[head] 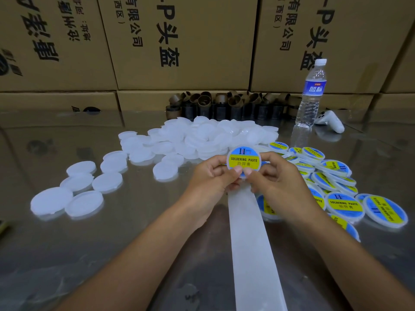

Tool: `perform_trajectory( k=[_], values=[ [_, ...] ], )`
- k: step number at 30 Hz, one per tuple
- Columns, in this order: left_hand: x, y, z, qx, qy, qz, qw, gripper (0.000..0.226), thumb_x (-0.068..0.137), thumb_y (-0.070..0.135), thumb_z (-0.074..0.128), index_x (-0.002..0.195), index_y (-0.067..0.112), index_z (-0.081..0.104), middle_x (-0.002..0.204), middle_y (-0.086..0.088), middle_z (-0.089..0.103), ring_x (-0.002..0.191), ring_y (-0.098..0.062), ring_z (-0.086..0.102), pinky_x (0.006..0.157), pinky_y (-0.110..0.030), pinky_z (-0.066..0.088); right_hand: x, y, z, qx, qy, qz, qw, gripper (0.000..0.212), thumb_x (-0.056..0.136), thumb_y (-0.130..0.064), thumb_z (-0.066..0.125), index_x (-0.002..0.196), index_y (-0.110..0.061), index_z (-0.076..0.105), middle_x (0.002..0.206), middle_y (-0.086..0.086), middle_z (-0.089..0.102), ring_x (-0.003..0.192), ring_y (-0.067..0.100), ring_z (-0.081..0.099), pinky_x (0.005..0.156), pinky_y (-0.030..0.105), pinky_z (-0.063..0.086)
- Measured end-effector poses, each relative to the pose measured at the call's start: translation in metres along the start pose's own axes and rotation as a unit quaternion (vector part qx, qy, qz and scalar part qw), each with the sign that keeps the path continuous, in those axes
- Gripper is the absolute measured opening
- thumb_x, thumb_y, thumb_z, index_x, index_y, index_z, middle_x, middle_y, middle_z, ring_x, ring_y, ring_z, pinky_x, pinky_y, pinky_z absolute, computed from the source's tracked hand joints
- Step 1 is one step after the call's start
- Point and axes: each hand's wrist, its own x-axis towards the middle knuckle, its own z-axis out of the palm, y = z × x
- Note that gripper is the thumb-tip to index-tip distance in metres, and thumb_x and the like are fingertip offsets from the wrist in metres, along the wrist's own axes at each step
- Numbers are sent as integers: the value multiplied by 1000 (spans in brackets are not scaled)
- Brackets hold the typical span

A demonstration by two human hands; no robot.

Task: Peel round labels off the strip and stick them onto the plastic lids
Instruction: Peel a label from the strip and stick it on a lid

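both hands, the left hand [208, 176] and right hand [278, 178], pinched one labelled lid [243, 159] between them, thumbs meeting on its near edge. uneven thumb pressure could have trapped a crease or bubble. the strip [249, 232] ran from under the hands toward the person; its far end was hidden behind them.

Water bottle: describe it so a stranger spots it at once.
Follow the cardboard boxes along the far edge of the table rightward, past the brown tubes. The water bottle stands upright there, the only tall clear thing, blue-labelled and white-capped.
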Motion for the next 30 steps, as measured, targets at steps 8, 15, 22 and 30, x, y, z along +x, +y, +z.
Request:
perform_trajectory(
  k=[8,15,22,30],
  values=[
    [0,1,1,-5,10,3,1000,11,90,7,61,99,12,65,85,-5,72,73,-11,65,70,-22,53,0,0,1,11,-6,-16,1000,29,85,-10,66,103,-29,52,58,-1,60,52,10,56,61,23,47],
    [0,2,1,-5,16,0,1000,13,89,8,63,101,12,66,87,-7,72,72,-11,65,70,-21,54,0,-2,1,14,-9,-21,1000,36,89,-3,59,101,-36,52,63,7,60,52,10,55,60,20,48],
    [7,4,-8,46,88,-8,995,11,89,7,64,96,16,65,76,0,69,71,-13,63,73,-27,55,8,2,-6,54,110,22,992,26,92,-6,55,108,-27,51,55,-4,58,45,1,55,58,19,46],
    [20,4,-48,273,249,80,926,12,88,4,63,94,14,62,92,-2,62,79,-9,55,72,-9,43,19,13,-31,155,314,162,922,19,92,-14,53,109,-18,46,70,0,54,43,4,54,49,20,40]
  ],
)
